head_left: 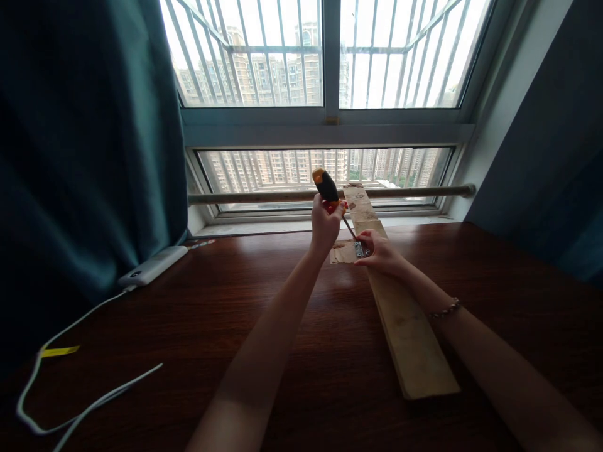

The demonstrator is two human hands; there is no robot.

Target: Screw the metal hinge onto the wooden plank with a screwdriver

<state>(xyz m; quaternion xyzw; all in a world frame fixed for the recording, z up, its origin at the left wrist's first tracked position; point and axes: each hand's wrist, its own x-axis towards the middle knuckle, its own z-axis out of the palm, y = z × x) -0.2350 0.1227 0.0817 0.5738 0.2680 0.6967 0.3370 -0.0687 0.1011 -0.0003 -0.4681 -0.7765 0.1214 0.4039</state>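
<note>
My left hand (326,225) is closed around the lower handle of a screwdriver (325,183) with a black and orange-yellow grip. The screwdriver tilts, its thin shaft running down and right to a small metal hinge (359,250). That hinge lies on wood, beside a long pale board (409,333) and a short wooden piece (342,252) that juts out to its left. Around the hinge, my right hand (377,251) has its thumb and fingers pinched at the metal, close to the screwdriver tip. Whether a screw sits under the tip is too small to tell.
The dark reddish wooden tabletop (282,301) reaches the window sill. A rail (264,198) crosses before the window, behind the board's far end. At left lie a white power strip-like box (154,266), its white cable (89,307) and a yellow tag (60,351), beside a blue curtain (94,125).
</note>
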